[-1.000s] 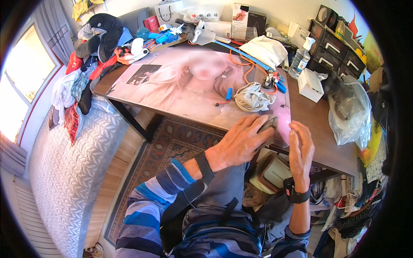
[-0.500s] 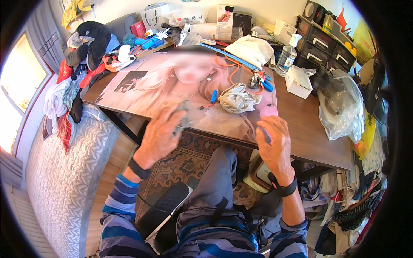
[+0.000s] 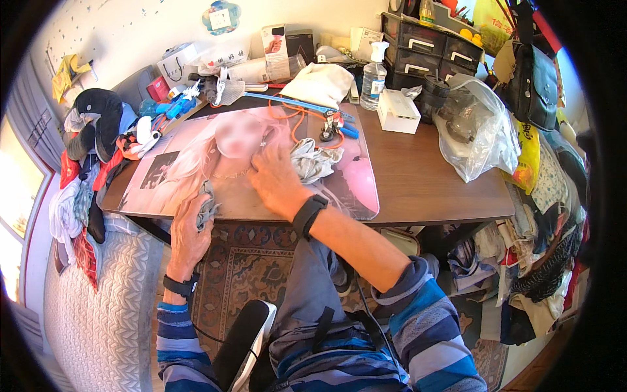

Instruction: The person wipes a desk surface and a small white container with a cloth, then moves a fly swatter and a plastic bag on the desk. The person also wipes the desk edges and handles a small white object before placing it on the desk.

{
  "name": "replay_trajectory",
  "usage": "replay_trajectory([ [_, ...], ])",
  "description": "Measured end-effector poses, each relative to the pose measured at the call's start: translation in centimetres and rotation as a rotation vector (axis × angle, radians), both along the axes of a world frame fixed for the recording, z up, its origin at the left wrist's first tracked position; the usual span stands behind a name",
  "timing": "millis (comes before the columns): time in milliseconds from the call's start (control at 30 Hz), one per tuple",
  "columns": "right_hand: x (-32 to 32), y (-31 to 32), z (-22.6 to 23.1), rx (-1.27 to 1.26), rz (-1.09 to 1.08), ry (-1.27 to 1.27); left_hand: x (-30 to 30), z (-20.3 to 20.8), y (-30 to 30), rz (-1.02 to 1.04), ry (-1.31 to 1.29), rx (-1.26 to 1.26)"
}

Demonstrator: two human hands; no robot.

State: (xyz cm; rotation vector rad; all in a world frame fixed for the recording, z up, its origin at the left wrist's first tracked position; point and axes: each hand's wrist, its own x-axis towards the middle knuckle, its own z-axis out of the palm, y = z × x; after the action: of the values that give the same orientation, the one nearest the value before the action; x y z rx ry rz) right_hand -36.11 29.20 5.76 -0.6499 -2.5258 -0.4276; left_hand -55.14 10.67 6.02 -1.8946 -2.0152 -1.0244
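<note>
My left hand [image 3: 187, 225] is at the front edge of the desk mat [image 3: 147, 196], closed on a crumpled grey cloth [image 3: 208, 208]. My right hand [image 3: 279, 181] reaches across to the middle of the mat, its fingers bent down onto the printed picture. Its back hides whatever lies beneath the fingertips; the small blue-handled piece seen there earlier is out of sight. Just right of these fingers lies a wadded beige cloth [image 3: 315, 161]. Behind that cloth are an orange cord [image 3: 294, 125], a metal clamp-like piece with a blue handle [image 3: 333, 124], and a blue-handled fly swatter [image 3: 287, 101].
A spray bottle [image 3: 373, 81], a white box [image 3: 398, 112] and a clear plastic bag [image 3: 473, 130] stand on the desk's right side. Dark drawers [image 3: 418, 49] sit at the back. Clothes are heaped at the left [image 3: 98, 130], and a quilted bed [image 3: 98, 300] is below.
My right hand has moved left and forward from the mat's front right to its middle. The left hand has shifted left with the grey cloth. The view has turned right.
</note>
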Motion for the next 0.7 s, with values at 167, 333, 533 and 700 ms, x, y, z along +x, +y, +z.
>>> replay_trajectory([
  [167,2.8,2.9,0.6,-0.219,-0.113,-0.072,-0.3,-0.1,-0.2,-0.005,0.005,-0.004],
  [333,6.1,4.0,-0.7,-0.174,0.003,0.081,-0.5,-0.2,-0.4,-0.003,-0.024,-0.02],
  [533,15.0,6.3,-0.5,-0.052,-0.021,0.126,-0.3,-0.1,-0.5,0.001,-0.024,-0.022],
  [700,24.4,8.5,0.7,-0.144,-0.179,0.184,-0.4,0.7,-0.3,-0.05,-0.025,-0.006],
])
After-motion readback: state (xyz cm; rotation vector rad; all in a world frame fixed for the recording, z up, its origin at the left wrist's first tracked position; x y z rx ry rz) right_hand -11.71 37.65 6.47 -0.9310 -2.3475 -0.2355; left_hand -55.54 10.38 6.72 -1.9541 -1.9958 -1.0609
